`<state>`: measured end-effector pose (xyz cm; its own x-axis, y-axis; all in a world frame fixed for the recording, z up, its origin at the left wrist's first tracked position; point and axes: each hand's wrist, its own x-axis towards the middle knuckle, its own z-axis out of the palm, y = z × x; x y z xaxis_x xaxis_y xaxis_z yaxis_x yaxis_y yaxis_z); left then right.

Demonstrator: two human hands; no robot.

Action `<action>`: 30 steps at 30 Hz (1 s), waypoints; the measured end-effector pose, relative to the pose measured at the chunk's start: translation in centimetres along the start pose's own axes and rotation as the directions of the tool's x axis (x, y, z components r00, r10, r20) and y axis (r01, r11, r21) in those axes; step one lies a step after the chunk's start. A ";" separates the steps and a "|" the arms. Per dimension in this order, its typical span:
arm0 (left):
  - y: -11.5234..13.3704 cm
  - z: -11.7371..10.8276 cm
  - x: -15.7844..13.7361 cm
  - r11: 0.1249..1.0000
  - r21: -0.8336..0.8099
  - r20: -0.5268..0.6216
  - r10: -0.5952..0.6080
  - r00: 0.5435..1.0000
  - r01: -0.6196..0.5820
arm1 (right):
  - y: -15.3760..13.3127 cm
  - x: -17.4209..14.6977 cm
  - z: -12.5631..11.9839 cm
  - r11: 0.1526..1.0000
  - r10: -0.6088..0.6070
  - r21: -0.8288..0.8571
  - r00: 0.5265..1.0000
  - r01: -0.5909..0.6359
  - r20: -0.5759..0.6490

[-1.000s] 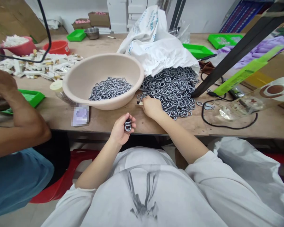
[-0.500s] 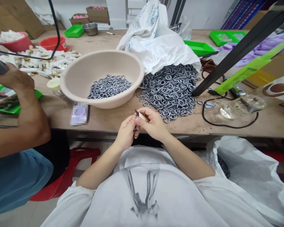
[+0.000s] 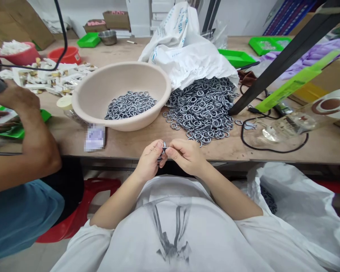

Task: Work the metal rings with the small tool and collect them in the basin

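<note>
Left hand (image 3: 149, 161) half-hides rings (image 3: 159, 159); right hand (image 3: 188, 157) mostly covers dark-tipped tool (image 3: 164, 148)

A metal bowl (image 3: 108, 38) flanks a green tray (image 3: 88, 40).

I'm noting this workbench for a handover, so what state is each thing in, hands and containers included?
Left hand: closed around a few held rings
Right hand: closed on a dark tool, mostly hidden
Pale basin: upright, partly filled with rings
White sack: slumped, mouth open
Ring pile: loose, spread from the sack's mouth
White bag: open, dark contents showing
Jar: lid on
</note>
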<state>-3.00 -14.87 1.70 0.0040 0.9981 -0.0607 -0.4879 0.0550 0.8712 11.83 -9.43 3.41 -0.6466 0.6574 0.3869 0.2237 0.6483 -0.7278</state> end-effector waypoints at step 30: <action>-0.5 -0.9 0.7 0.971 0.241 -0.137 0.033 0.990 0.000 | 0.5 1.9 0.8 0.654 0.357 0.644 0.913 -0.397 0.200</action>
<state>-3.56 -14.24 0.78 -0.1315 0.9865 -0.0976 -0.2633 0.0601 0.9628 10.13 -8.17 3.28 -0.6561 0.7544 -0.0197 -0.0667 -0.0840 -0.9942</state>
